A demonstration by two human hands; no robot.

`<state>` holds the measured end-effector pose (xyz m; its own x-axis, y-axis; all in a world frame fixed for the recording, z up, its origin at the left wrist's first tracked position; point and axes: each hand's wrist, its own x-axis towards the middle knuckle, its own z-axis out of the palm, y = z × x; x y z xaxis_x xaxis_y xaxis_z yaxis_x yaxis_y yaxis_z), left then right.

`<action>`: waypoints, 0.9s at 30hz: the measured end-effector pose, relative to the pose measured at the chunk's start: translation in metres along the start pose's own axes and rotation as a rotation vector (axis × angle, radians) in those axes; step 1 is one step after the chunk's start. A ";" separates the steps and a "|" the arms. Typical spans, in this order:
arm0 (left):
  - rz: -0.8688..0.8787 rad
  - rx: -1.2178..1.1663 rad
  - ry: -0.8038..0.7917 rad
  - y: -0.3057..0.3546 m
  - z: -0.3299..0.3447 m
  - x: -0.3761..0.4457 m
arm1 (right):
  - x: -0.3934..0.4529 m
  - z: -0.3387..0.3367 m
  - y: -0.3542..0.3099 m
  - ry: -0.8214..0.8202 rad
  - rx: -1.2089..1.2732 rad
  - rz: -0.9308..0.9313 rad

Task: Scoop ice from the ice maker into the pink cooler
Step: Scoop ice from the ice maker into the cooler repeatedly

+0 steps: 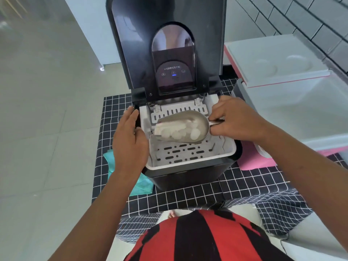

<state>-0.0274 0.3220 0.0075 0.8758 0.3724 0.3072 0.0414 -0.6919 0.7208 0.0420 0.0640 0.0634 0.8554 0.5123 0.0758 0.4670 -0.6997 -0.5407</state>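
Note:
A black ice maker [188, 176] stands in the middle with its lid [131, 44] raised upright. Inside it sits a white slotted basket [180, 155]. My right hand [235, 119] grips the handle of a metal scoop [199, 119] held over the basket, its mouth pointing left. Several round ice pieces [178, 131] lie in the scoop. My left hand [130, 140] rests flat against the ice maker's left rim, fingers together. The pink cooler [252, 161] stands to the right, open, with its white lid [273, 59] tipped back.
A black cloth with a white grid [188, 196] covers the table. A teal cloth [143, 183] lies at the ice maker's left front corner. Grey floor tiles [47, 129] spread to the left; a tiled wall [301, 16] rises behind the cooler.

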 end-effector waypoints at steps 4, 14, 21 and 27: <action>0.019 0.065 0.010 0.013 -0.004 -0.001 | -0.008 -0.022 0.023 -0.004 -0.031 -0.015; 0.069 0.042 -0.042 0.127 0.067 -0.016 | -0.065 -0.096 0.132 -0.007 -0.138 0.129; 0.225 0.071 -0.230 0.211 0.179 -0.029 | -0.109 -0.149 0.213 0.046 -0.231 0.404; -0.054 0.268 -0.408 0.220 0.249 -0.046 | -0.118 -0.148 0.253 -0.095 -0.651 0.513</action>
<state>0.0607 -0.0010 -0.0027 0.9837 0.1765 -0.0329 0.1671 -0.8331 0.5273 0.0920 -0.2472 0.0415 0.9883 0.0714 -0.1344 0.0860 -0.9906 0.1060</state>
